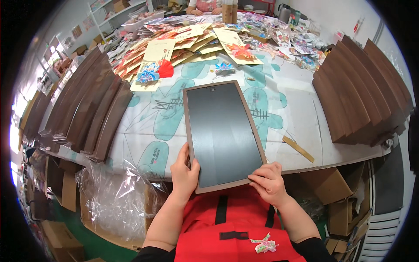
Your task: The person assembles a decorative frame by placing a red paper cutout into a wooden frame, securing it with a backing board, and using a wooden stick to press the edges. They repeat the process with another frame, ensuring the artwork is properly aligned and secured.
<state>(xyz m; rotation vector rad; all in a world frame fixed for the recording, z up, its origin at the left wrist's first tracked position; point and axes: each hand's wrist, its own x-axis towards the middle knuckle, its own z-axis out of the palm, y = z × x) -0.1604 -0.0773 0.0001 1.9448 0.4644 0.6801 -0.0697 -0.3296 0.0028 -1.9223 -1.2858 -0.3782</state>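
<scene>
A brown picture frame (223, 135) lies back side up, tilted across the table's front edge. Its dark grey backing fills the inside, and a small metal hanger (212, 89) sits at the far end. My left hand (185, 172) is closed around the lower left side, thumb on the rim and the other fingers partly hidden beneath. At the near right corner, my right hand (269, 181) pinches the rim, its thumb and fingertips against the edge. A blue paper flower ornament (224, 67) rests on the table just beyond the frame.
Brown frames (83, 105) stand stacked at the left, and more frames (358, 91) at the right. Cream cards (159, 50) with paper ornaments pile up at the back. A thin wooden strip (298, 148) lies at right. Clear plastic wrap (118, 201) fills a box below.
</scene>
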